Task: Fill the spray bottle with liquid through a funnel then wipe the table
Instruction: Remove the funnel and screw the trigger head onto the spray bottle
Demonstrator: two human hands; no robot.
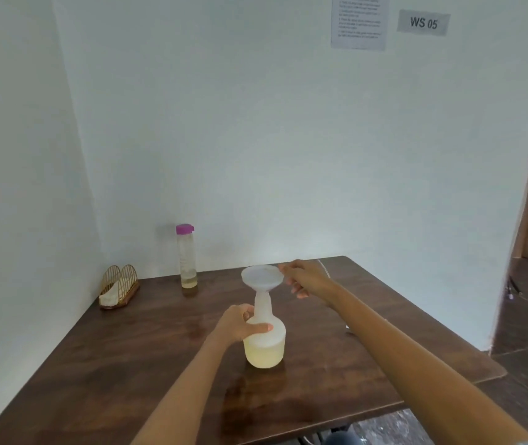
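gripping spray bottle point(264, 342) with left hand point(240, 322), pinching rim of funnel point(262, 277) in its neck with right hand point(307, 279).

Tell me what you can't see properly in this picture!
- Head view: the printed sheet on the wall is cut off by the top edge, its text too small and blurred to read.
- The right hand at the funnel rim is motion-blurred; its grip is unclear.
- The left hand covers part of the spray bottle.
- The spray head is not visible.
- The right arm hides a small shiny thing on the table.
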